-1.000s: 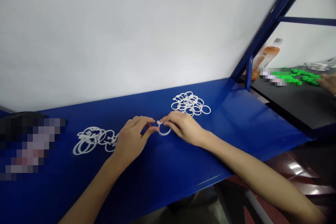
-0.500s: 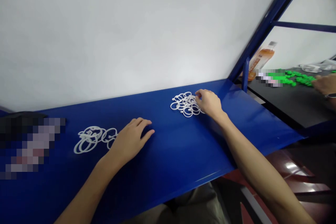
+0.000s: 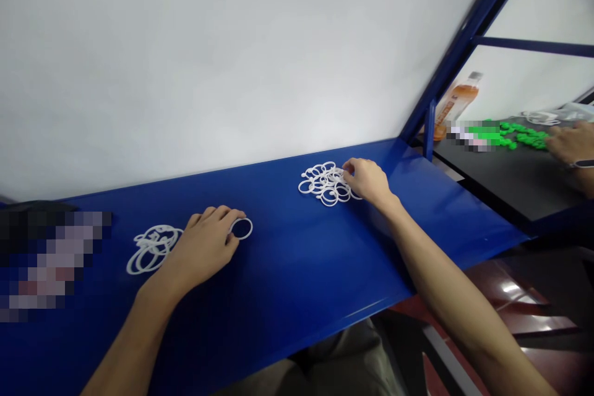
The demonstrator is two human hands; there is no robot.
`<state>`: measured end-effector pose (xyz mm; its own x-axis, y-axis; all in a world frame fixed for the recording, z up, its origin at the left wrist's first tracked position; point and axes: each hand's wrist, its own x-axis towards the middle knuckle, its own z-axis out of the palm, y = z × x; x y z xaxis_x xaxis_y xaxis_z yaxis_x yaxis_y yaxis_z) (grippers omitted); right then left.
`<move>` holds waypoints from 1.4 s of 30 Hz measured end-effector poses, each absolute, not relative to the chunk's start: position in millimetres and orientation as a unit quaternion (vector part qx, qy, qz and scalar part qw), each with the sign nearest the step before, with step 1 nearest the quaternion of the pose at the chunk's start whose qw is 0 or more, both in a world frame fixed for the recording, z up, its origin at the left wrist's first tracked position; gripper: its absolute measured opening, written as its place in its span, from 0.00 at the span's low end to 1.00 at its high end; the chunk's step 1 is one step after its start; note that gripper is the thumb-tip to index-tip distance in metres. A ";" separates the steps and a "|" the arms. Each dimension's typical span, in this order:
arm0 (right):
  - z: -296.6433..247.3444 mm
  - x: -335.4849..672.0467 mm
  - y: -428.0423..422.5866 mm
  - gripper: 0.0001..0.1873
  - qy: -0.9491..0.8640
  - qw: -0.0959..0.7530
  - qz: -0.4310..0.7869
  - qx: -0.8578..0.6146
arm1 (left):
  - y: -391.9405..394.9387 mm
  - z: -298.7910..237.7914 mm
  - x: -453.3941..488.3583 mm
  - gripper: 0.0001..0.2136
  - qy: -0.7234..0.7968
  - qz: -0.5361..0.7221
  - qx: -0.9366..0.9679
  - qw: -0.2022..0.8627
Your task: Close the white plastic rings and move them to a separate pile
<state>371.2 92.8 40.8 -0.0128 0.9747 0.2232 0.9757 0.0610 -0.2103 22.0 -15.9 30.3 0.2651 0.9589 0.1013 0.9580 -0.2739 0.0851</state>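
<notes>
My left hand (image 3: 202, 246) lies on the blue shelf (image 3: 297, 260) with its fingers curled, the fingertips holding a single white ring (image 3: 241, 228) flat against the surface. A pile of white rings (image 3: 148, 249) lies just left of that hand. My right hand (image 3: 369, 180) reaches to the far pile of several white rings (image 3: 323, 184), its fingers pinched at the pile's right edge. What those fingers grip is hidden.
A white wall rises behind the shelf. A blue frame post (image 3: 464, 37) slants up at the right. Beyond it, on a black table (image 3: 501, 179), stand an orange bottle (image 3: 455, 105) and green pieces (image 3: 524, 135); another person's hand (image 3: 568, 142) works there.
The ring held between both hands a second ago is now with my left hand, which slid left. My right hand went to the far pile and stays there.
</notes>
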 end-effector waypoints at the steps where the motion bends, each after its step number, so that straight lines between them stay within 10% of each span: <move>1: 40.5 372.2 93.2 0.13 -0.711 0.154 -0.002 -0.686 | -15.0 29.2 22.4 0.17 0.604 0.064 0.795 0.006; 21: 45.8 377.2 93.2 0.13 -0.678 0.135 0.013 -0.723 | -10.8 22.5 26.3 0.16 0.595 0.062 0.801 0.017; 42: 53.3 378.1 87.2 0.14 -0.676 0.086 -0.021 -0.731 | -17.3 44.2 40.7 0.16 0.615 0.339 0.709 0.070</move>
<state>378.1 87.2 53.3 0.0849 0.9854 0.1477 0.9927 -0.0708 -0.0981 40.7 -17.3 44.2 0.0146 0.9185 0.3950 0.8240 -0.2349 0.5156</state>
